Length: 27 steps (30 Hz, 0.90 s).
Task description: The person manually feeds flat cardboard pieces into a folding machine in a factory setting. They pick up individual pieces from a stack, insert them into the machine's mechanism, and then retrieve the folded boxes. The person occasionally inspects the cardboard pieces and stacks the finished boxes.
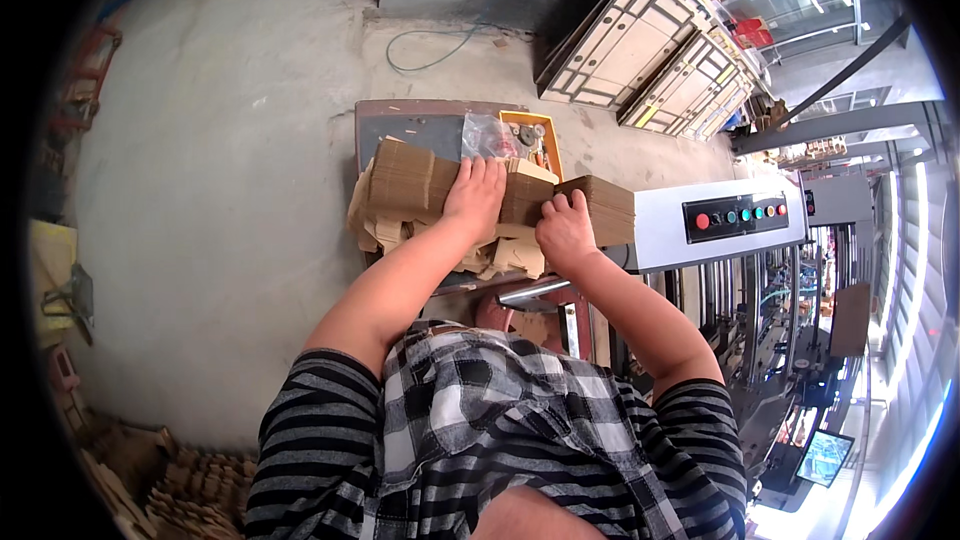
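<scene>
A long row of flat brown cardboard pieces (405,178) stands on edge, tightly packed, across a small table (440,123). My left hand (475,200) lies on top of the row near its middle, fingers stretched toward the far side; its thumb is hidden. Farther right, my right hand (568,232) has its fingers bent over the edges of the row, closed on some pieces. Beyond it, the right end of the row (605,208) fans out against a white machine housing. Loose cardboard pieces (517,256) lie along the table's near side.
An orange-yellow tray (553,147) of small parts and a clear plastic bag (482,134) sit at the table's back. At right is a machine control panel (735,215) with coloured buttons. Large boards (625,35) lean behind. Cardboard piles (195,485) lie at lower left.
</scene>
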Motion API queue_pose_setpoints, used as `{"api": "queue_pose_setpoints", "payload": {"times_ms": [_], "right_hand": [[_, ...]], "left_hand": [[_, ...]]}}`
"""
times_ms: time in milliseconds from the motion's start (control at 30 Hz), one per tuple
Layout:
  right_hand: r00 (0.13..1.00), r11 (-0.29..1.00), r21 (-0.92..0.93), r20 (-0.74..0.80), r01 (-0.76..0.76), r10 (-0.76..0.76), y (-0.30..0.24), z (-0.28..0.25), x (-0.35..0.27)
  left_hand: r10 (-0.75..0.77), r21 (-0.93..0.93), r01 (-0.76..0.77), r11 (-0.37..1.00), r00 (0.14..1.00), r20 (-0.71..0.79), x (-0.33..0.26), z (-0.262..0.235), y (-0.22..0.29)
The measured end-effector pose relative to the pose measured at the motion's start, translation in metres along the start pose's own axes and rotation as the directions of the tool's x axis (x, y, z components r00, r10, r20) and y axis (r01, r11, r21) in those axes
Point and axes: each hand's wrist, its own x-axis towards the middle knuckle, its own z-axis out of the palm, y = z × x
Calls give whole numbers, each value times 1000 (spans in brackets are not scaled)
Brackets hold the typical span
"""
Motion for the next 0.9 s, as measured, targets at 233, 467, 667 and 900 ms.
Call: {"api": "queue_pose_setpoints", "payload": {"times_ms": [233,467,667,900], "right_hand": [[994,999,-15,107,30,-28,3,0,13],[981,980,-119,125,161,-146,10,6,20],[973,979,-128,184,162,-137,19,-14,7],[933,956,73,252,-284,257,76,-67,-82]], "left_hand": [[24,3,-24,1000,999,-42,-3,-5,0],[0,19,1,1000,999,-54,0,4,0],[12,17,-11,1000,994,-106,-2,8,5],[3,24,-2,1000,998,-60,-4,-2,-3]]}}
